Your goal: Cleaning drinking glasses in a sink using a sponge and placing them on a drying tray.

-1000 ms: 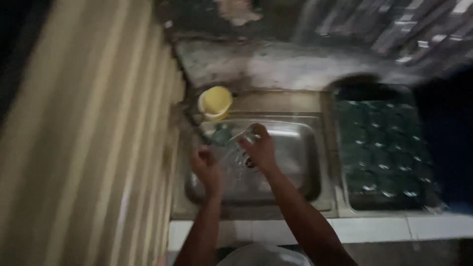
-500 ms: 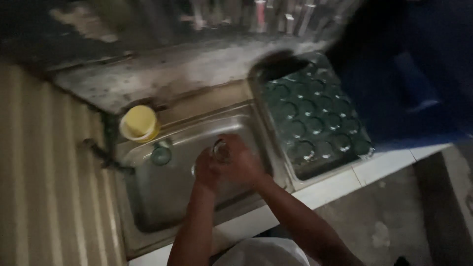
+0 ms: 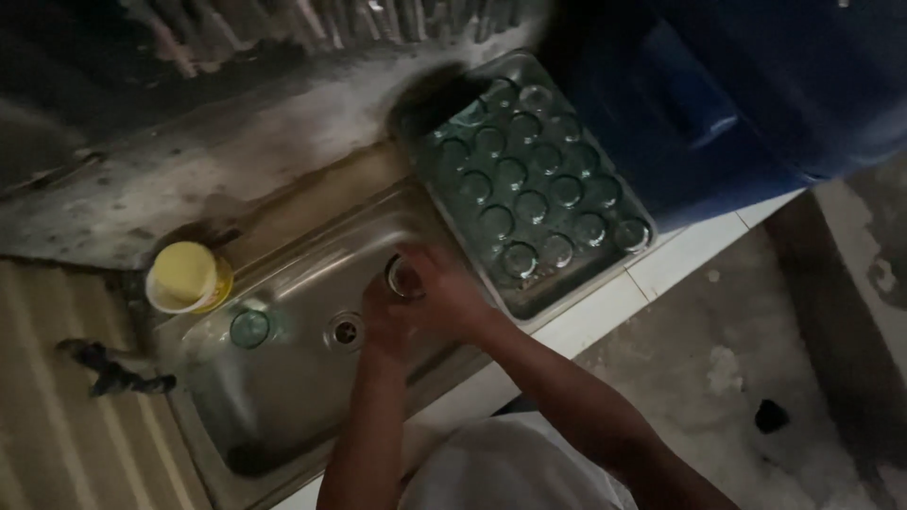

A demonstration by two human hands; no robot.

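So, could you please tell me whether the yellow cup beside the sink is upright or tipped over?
Upright: the yellow cup stands on the ledge at the sink's corner, its round open mouth facing up.

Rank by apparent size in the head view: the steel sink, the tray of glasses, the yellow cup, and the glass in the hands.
1. steel sink
2. tray of glasses
3. yellow cup
4. glass, held by both hands and partly hidden, so its size is unsure
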